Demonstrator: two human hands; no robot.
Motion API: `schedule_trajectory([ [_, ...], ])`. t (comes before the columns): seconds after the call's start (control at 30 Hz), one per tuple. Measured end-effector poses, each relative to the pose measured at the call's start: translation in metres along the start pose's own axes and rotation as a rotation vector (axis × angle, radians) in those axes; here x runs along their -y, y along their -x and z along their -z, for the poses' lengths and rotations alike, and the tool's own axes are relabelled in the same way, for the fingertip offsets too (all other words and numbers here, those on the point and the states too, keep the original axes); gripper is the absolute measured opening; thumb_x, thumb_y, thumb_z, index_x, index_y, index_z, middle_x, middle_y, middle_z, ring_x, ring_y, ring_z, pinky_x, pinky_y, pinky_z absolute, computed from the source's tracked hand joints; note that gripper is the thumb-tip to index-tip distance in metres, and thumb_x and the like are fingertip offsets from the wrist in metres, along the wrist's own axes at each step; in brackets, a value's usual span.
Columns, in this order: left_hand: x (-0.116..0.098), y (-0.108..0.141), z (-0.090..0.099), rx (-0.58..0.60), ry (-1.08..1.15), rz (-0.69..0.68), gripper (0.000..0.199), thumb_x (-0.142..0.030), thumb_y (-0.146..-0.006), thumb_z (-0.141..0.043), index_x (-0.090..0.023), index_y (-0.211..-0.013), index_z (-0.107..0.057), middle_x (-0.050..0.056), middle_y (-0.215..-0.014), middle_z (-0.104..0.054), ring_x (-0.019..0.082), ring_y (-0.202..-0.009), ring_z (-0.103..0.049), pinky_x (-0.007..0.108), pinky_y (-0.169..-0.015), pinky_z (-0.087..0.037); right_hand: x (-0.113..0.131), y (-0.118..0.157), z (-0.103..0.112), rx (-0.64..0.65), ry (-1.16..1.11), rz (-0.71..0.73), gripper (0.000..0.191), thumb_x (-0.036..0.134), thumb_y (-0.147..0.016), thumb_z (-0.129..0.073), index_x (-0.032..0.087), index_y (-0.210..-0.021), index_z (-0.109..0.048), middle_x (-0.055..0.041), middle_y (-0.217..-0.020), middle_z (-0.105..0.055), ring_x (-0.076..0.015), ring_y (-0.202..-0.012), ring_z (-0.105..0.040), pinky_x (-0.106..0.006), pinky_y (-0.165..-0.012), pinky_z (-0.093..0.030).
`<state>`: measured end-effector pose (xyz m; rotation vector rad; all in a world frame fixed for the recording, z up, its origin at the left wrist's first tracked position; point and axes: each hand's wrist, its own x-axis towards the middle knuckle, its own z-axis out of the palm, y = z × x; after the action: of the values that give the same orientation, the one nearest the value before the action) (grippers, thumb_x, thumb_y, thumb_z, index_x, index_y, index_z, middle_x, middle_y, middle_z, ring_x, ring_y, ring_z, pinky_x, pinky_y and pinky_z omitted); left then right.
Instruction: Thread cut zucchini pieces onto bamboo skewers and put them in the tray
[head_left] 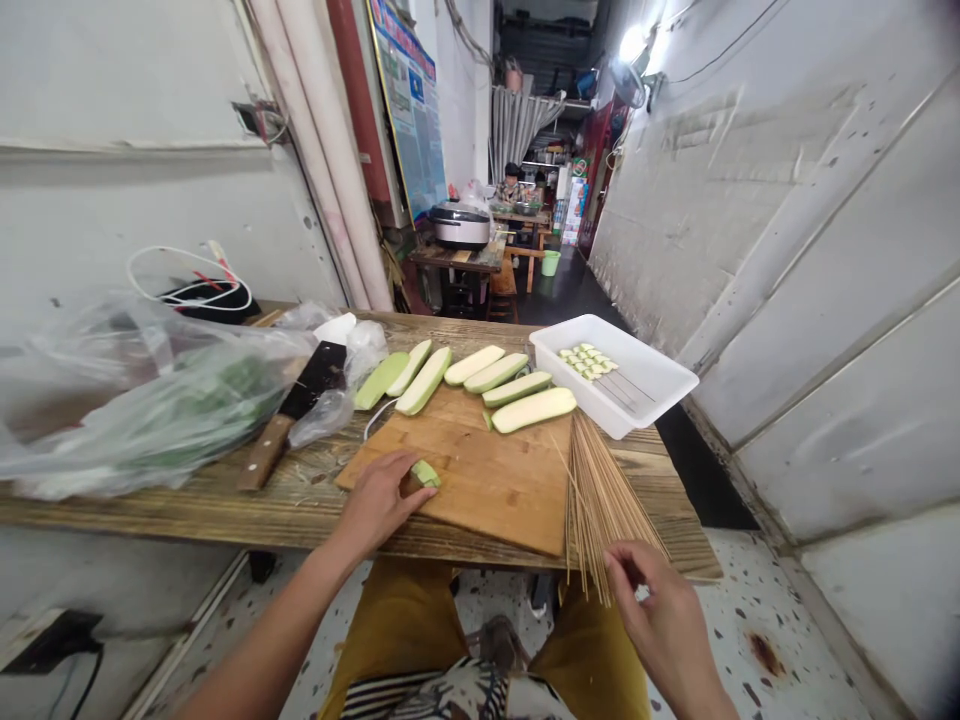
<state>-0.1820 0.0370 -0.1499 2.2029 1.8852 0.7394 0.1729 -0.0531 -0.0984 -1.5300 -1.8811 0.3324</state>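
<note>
My left hand (pixel 381 500) holds a small green vegetable piece (pixel 426 474) between thumb and fingers at the left of the wooden cutting board (pixel 495 480). My right hand (pixel 660 610) is at the near ends of a fanned bundle of thin wooden sticks (pixel 607 490), thumb and index finger pinched together; whether a stick is between them is too small to tell. Several halved green squashes (pixel 534 410) lie along the board's far edge, most with the pale cut face up. In the white tray (pixel 660 375) are small vegetable pieces (pixel 589 360) on sticks.
A cleaver (pixel 304 395) with a wooden handle lies left of the board, beside plastic bags (pixel 180 400) of greens. The table's (pixel 679 500) near edge is in front of my legs. Farther back, a person (pixel 512 183) sits near another table.
</note>
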Motion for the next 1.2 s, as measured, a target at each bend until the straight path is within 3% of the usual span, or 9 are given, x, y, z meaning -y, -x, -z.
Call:
schedule_trajectory([
  [0.17, -0.005, 0.002, 0.0, -0.029, 0.053, -0.01, 0.054, -0.051, -0.074, -0.056, -0.013, -0.113, -0.06, 0.014, -0.118, -0.061, 0.027, -0.111, -0.053, 0.042, -0.098, -0.039, 0.002, 0.011, -0.014, 0.081, -0.072, -0.033, 0.024, 0.033, -0.091, -0.044, 0.019, -0.077, -0.057, -0.0011, -0.068, -0.06, -0.0154, -0.059, -0.055, -0.024, -0.057, -0.042],
  [0.33, -0.016, 0.001, 0.002, 0.012, 0.067, -0.011, 0.042, -0.041, -0.078, -0.053, -0.016, -0.111, -0.061, 0.012, -0.11, -0.065, 0.026, -0.106, -0.057, 0.042, -0.095, -0.041, -0.003, 0.012, -0.014, 0.091, -0.067, -0.079, 0.027, 0.037, -0.091, -0.043, 0.02, -0.077, -0.058, -0.0011, -0.068, -0.06, -0.0158, -0.059, -0.055, -0.025, -0.058, -0.042],
  [0.5, -0.023, 0.007, -0.001, 0.032, 0.004, -0.017, 0.071, -0.043, -0.077, -0.055, -0.016, -0.138, -0.032, 0.015, -0.137, -0.043, 0.029, -0.127, -0.038, 0.044, -0.101, -0.034, -0.016, 0.006, -0.005, 0.036, 0.026, -0.123, 0.028, 0.039, -0.09, -0.043, 0.019, -0.078, -0.059, -0.0026, -0.07, -0.063, -0.0167, -0.06, -0.058, -0.025, -0.057, -0.043],
  [0.63, -0.023, 0.004, -0.007, -0.008, -0.001, -0.063, 0.043, -0.042, -0.081, -0.05, -0.019, -0.118, -0.054, 0.013, -0.121, -0.054, 0.027, -0.113, -0.048, 0.044, -0.095, -0.038, -0.032, -0.001, 0.004, -0.007, 0.141, -0.168, 0.029, 0.04, -0.089, -0.042, 0.019, -0.08, -0.06, -0.0043, -0.072, -0.066, -0.0186, -0.062, -0.062, -0.026, -0.057, -0.045],
  [0.73, -0.02, -0.007, -0.006, 0.034, 0.026, -0.185, 0.031, -0.042, -0.084, -0.049, -0.021, -0.103, -0.06, 0.01, -0.104, -0.059, 0.024, -0.099, -0.052, 0.041, -0.087, -0.041, -0.046, -0.006, 0.007, -0.03, 0.256, -0.186, 0.029, 0.038, -0.088, -0.04, 0.02, -0.077, -0.06, -0.0052, -0.07, -0.067, -0.0203, -0.06, -0.063, -0.027, -0.054, -0.043],
  [0.9, -0.012, -0.025, 0.005, 0.182, 0.021, -0.432, 0.032, -0.047, -0.084, -0.047, -0.02, -0.091, -0.06, 0.006, -0.088, -0.06, 0.02, -0.085, -0.053, 0.033, -0.077, -0.041, -0.073, -0.016, 0.01, -0.014, 0.438, -0.182, 0.027, 0.032, -0.088, -0.037, 0.019, -0.076, -0.059, -0.0054, -0.069, -0.066, -0.0195, -0.059, -0.062, -0.026, -0.053, -0.04],
  [1.2, -0.005, -0.037, 0.004, 0.189, -0.096, -0.643, 0.034, -0.046, -0.086, -0.044, -0.02, -0.07, -0.057, 0.003, -0.07, -0.057, 0.016, -0.069, -0.053, 0.026, -0.064, -0.039, -0.101, -0.04, 0.01, -0.011, 0.568, -0.22, 0.023, 0.024, -0.087, -0.044, 0.018, -0.069, -0.057, -0.0036, -0.064, -0.063, -0.0166, -0.06, -0.059, -0.023, -0.053, -0.033],
])
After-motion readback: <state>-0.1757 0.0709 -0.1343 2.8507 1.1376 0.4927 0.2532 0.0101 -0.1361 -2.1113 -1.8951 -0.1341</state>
